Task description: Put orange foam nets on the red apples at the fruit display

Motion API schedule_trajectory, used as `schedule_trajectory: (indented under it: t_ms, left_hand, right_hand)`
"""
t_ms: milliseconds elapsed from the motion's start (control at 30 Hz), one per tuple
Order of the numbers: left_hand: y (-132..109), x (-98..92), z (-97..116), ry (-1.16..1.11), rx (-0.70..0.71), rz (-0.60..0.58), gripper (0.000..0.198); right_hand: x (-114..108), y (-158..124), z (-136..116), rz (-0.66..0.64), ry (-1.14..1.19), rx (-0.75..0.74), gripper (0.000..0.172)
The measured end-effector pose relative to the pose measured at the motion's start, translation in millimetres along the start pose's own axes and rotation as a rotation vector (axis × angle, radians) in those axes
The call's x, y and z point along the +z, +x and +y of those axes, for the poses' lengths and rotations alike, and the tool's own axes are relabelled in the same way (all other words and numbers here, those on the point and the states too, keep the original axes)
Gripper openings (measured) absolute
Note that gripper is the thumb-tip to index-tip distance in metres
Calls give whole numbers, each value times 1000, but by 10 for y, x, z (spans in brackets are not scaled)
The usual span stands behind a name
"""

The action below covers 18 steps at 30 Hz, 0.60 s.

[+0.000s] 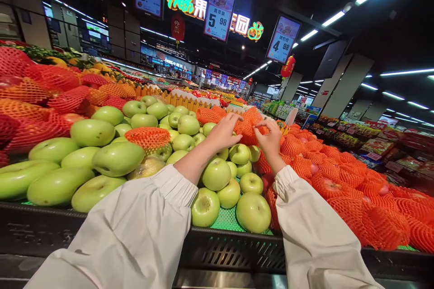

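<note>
My left hand (pixel 224 132) reaches over the green apples (pixel 217 174), its thumb and fingers apart and curved. Its fingertips are beside an orange foam net (pixel 250 119); whether they touch it I cannot tell. On the other side of that net is my right hand (pixel 270 139), thumb and forefinger brought together in a pinch at the net's edge. What the net wraps is hidden. Several green apples lie below and between my forearms. Another orange foam net (pixel 147 137) rests on the green apples to the left.
Apples in orange foam nets (pixel 332 185) are heaped on the right. Red and orange netted fruit (pixel 50 86) is piled at the left. A black display edge (pixel 233 248) runs along the front, with green matting (pixel 227 220) inside it. Price signs (pixel 219 13) hang overhead.
</note>
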State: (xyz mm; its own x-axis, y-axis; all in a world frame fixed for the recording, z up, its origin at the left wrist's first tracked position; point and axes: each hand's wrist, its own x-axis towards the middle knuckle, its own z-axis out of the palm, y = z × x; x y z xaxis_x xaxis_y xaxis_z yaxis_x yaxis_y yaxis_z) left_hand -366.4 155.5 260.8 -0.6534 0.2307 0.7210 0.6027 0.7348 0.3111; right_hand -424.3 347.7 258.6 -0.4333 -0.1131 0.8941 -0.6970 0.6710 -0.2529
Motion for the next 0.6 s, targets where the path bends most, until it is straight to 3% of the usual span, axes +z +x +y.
schedule_trajectory:
  t_ms: [133,200,300,367,467,533,600]
  left_hand:
    - [-27,2,17,5,55,66,79]
    - [-32,-2,26,41,72,24,65]
    - [-18,-17,26,94,76,-52,18]
    - [0,-32,27,106,60,-38,9]
    - [24,-58,44,103,54,14,16]
    - [29,-75,69,127,41,0,16]
    - [21,-90,100,168,-18,-37,13]
  right_hand:
    - [-67,19,-74,-118,372,43,19]
    - [-154,50,-105,-259,572,68,28]
    - [-434,78,-114,-482,679,158,40]
    - [-695,44,-74,-654,584,241,47]
    - [-1031,-86,50,-993,278,387,52]
    - [-1124,-182,132,-1176,3,457,51]
    - [-1094,-247,173,-1271,-271,494,52]
